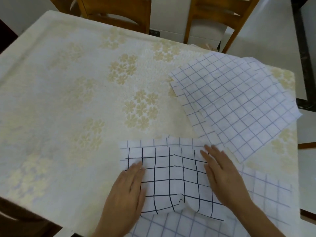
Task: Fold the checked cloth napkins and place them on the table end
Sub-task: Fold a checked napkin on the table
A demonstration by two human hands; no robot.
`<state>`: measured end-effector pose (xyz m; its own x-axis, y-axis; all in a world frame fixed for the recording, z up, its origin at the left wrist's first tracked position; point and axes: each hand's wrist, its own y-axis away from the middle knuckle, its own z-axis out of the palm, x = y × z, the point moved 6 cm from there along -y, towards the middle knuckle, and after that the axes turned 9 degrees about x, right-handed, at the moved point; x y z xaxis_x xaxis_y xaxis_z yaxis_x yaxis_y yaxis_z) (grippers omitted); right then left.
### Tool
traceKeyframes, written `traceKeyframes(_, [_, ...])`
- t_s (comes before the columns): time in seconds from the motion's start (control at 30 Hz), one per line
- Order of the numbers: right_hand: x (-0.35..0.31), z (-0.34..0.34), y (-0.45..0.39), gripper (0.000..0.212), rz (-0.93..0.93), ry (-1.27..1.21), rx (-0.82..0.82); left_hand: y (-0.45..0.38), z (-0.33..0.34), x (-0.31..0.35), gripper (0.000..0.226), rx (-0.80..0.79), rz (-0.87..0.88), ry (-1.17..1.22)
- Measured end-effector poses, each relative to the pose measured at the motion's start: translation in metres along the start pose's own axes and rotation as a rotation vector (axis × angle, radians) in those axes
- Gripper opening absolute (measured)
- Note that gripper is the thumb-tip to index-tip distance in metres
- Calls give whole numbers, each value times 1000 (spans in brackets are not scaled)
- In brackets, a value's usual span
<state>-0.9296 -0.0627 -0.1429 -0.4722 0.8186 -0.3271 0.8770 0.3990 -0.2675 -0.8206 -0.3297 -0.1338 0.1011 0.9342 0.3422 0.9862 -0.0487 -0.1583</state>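
Near the front edge of the table [51, 69] we lay both hands flat on a folded napkin [171, 177] with dark check lines. Our left hand [127, 190] rests on its left side, fingers straight and together, gripping nothing. Our right hand [222, 177] presses on the right side, fingers straight and slightly spread, tips toward the napkin's far edge. Between the two hands the cloth bulges up in a soft ridge (a small pucker shows at its near edge). Along the far edge a lower layer with fainter lines peeks out from under the top layer.

Under this napkin, and reaching out to the right and toward us, lies an unfolded cloth [266, 194] with pale blue checks, spread flat. Beyond it, at the right end of the table, we see a stack [236, 103] of pale blue checked napkins, fanned a little so that several edges show; its right corner hangs just over the table edge. A cream tablecloth [130, 69] with pale flower patterns covers the table. Two wooden chairs [116, 16] stand at the far side.
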Motion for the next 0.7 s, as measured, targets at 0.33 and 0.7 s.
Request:
traceKeyframes(0.33, [25,33,25,68,7,104,-260,13,36,-27,66,-211,-20,-212])
traceKeyframes(0.7, [54,34,-10,80,31,190,-358,5,32,-31,70,-213,-13,-230])
